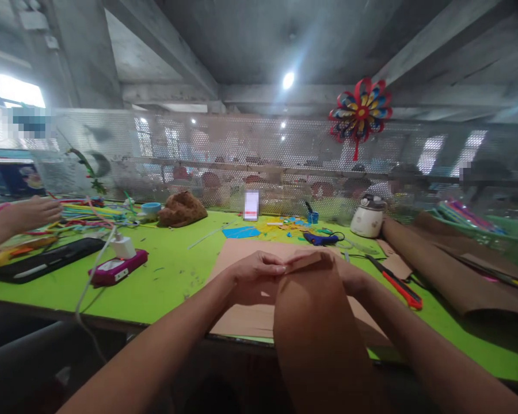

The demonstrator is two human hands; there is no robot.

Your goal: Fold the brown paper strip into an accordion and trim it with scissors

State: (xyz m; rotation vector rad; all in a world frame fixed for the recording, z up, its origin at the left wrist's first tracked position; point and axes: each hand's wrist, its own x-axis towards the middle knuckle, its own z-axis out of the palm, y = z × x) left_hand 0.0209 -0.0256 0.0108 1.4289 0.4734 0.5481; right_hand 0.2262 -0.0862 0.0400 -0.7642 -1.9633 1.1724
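A long strip of brown paper (315, 333) hangs from my hands over the table's front edge, its top edge folded over. My left hand (261, 270) is closed, thumb and fingers pinching the upper left corner of this paper. Around the top right of the same strip is my right hand (345, 271), closed on it, with most of its fingers hidden behind the paper. Beneath both hands, lighter brown sheets (237, 259) lie on the green table (172, 259).
Beyond the sheets are blue paper (242, 232), yellow scraps (280, 230), a blue glue gun (322, 238) and a lit phone (251, 206). A red-handled cutter (403, 290) and brown paper roll (423, 264) lie right. Left are a purple power strip (120, 267) and another person's hand (37, 211).
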